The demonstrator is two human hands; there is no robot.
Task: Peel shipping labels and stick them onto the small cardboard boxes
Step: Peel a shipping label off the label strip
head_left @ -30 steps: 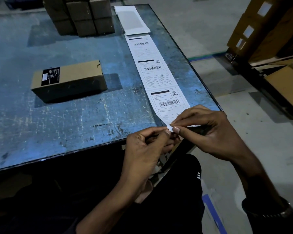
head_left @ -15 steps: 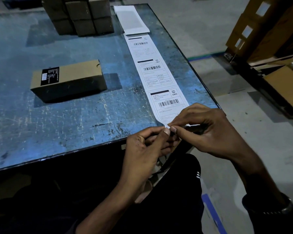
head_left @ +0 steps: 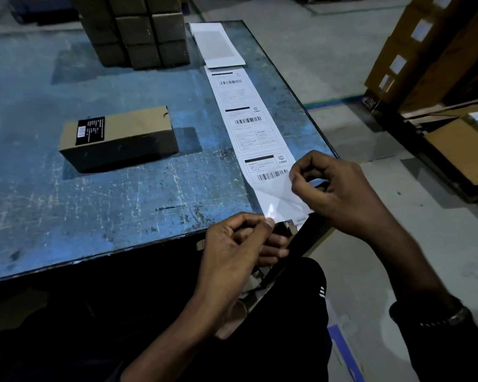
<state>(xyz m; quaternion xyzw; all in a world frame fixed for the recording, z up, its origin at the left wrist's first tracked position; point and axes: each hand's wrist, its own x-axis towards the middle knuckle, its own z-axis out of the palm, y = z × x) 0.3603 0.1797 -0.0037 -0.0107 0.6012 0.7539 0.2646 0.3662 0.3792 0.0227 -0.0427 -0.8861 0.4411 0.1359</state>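
Long white strip of printed barcode shipping labels (head_left: 247, 125) lies along the right edge of a scratched blue metal table (head_left: 94, 194). Right hand (head_left: 340, 194) pinches the nearest label's peeled corner, lifted off glossy backing. Left hand (head_left: 238, 252) pinches the backing's near end at the table edge. Small brown cardboard box (head_left: 122, 137) with a black sticker sits well apart, left of the strip; stacked brown boxes (head_left: 141, 31) stand behind.

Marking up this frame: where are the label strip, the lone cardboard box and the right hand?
label strip (head_left: 249, 128): head view, middle label.
cardboard box (head_left: 133, 125): head view, top face.
right hand (head_left: 340, 188): head view, back of hand.
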